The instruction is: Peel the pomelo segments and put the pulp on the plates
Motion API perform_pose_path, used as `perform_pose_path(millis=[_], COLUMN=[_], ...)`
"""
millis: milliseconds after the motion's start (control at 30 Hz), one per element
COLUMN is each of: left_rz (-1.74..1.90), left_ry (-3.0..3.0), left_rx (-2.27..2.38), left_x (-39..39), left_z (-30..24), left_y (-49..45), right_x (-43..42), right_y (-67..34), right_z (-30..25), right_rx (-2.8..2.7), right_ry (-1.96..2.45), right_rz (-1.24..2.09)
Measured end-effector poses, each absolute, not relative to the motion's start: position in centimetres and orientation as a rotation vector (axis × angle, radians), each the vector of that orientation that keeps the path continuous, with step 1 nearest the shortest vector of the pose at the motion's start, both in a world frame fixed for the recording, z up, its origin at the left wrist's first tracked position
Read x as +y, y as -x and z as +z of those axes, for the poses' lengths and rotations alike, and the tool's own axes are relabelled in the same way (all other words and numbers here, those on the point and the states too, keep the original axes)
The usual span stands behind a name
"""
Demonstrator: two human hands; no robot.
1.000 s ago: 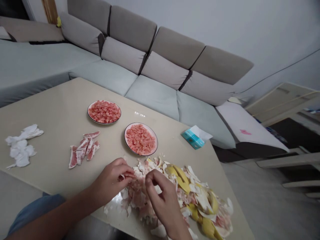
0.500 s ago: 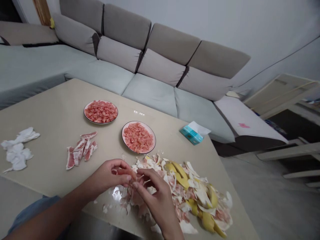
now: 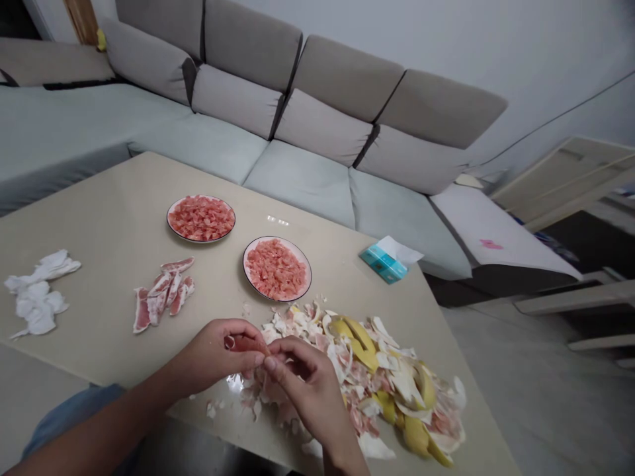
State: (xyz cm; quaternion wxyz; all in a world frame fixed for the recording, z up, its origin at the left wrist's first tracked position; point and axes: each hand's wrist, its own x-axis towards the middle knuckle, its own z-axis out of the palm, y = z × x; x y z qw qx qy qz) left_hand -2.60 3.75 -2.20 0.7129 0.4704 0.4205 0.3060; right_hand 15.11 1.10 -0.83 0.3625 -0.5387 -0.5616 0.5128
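My left hand (image 3: 225, 354) and my right hand (image 3: 312, 383) meet over the near side of the table, fingertips touching. Pinched between them is a small pinkish piece of pomelo segment (image 3: 266, 352), mostly covered by the fingers. Below and to the right spreads a heap of pomelo peel (image 3: 404, 383), white pith and torn membrane. Beyond the hands, one plate (image 3: 308, 281) holds pink pomelo pulp (image 3: 276, 269); a second plate (image 3: 171, 230) farther back carries redder pulp (image 3: 202, 218). Several unpeeled pomelo segments (image 3: 161, 294) lie left of the hands.
Crumpled white tissues (image 3: 37, 301) lie at the table's left. A blue tissue box (image 3: 384, 263) stands near the right far edge of the beige table (image 3: 114, 211). Behind it runs a grey sofa (image 3: 302, 182), with a pale chair (image 3: 560, 178) at right.
My fingertips have drawn closer together around the pomelo piece, hiding more of it. The view has shifted slightly; plates, segments and peel heap keep their places on the table.
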Motion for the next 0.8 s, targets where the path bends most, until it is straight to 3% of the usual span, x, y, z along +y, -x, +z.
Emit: perform_pose_path(millis=[467, 667, 800], left_rz=[0.67, 0.696, 0.73], left_ry=[-0.677, -0.528, -0.449], left_rx=[0.743, 0.614, 0.623], left_x=[4.0, 4.0, 4.1], left_z=[-2.3, -2.0, -2.0], left_y=[3.1, 2.8, 2.9], right_x=[1.5, 2.7, 7.0], right_y=[-14.9, -15.0, -16.3], right_z=[-3.8, -3.2, -2.8], right_rx=[-0.661, -0.725, -1.117], right_ry=[0.928, 0.985, 1.186], right_rz=[1.965, 1.942, 1.512])
